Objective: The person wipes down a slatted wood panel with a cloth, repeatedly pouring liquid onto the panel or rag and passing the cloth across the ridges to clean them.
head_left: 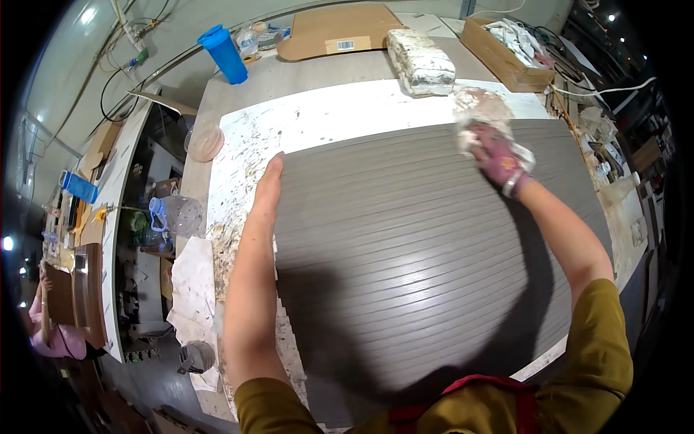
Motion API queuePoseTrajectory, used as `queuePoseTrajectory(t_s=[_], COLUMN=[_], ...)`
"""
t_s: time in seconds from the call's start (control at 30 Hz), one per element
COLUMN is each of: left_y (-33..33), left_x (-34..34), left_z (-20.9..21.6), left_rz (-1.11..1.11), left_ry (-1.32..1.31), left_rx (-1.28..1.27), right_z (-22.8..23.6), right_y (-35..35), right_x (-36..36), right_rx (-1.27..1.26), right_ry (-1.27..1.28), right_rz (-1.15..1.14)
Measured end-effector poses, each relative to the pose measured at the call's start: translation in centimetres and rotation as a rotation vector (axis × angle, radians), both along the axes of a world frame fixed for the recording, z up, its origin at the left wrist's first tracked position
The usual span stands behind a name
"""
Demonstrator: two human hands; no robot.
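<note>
A large grey-brown grooved panel [405, 239] lies flat in front of me. My right hand [497, 155], in a pink work glove, presses a crumpled white cloth [523, 155] against its far right part; the hand is slightly blurred. My bare left hand [270, 181] rests along the panel's left edge near the far left corner, seen edge-on with fingers stretched out. Beneath the panel, a white stained sheet [318, 119] shows at the far and left sides. Just beyond my right hand there is a brownish smeared patch [483, 103] on that sheet.
Behind the panel stand a stained white block [421, 63], a cardboard piece [340, 29], a blue cup [224, 55] and a cardboard box of rags [506, 54]. At left are a round plastic tub [207, 142] and a clear jug [177, 215]. Another person [58, 336] holds a brown panel farther left.
</note>
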State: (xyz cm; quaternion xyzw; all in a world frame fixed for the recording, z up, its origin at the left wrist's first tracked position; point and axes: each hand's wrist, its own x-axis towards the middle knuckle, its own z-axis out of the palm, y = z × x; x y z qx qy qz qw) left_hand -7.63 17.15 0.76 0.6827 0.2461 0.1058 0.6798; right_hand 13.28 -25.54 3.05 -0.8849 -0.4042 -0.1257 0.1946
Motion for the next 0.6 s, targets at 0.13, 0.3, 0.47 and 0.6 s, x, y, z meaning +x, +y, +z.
queuePoseTrajectory(t_s=[0.13,0.3,0.47,0.6], left_y=[-0.1,0.8,0.1,-1.1], left_x=[-0.7,-0.6,-2.0,-0.9], left_z=[1.0,0.0,1.3,0.6], left_rz=[0.061,0.156,-0.002,0.007], left_ry=[-0.011,-0.108,-0.080,-0.051], left_rx=[-0.213,-0.287,-0.276,-0.245], right_z=[-0.2,0.1,-1.6,1.0], right_y=[20.1,31.2,19.3,9.2], right_x=[-7.3,-12.6,-6.4,-2.0], right_rx=[0.023,-0.017,0.050,-0.097], right_ry=[0.011,0.024,-0.004,0.024], right_rz=[0.403,0.467,0.385,0.195])
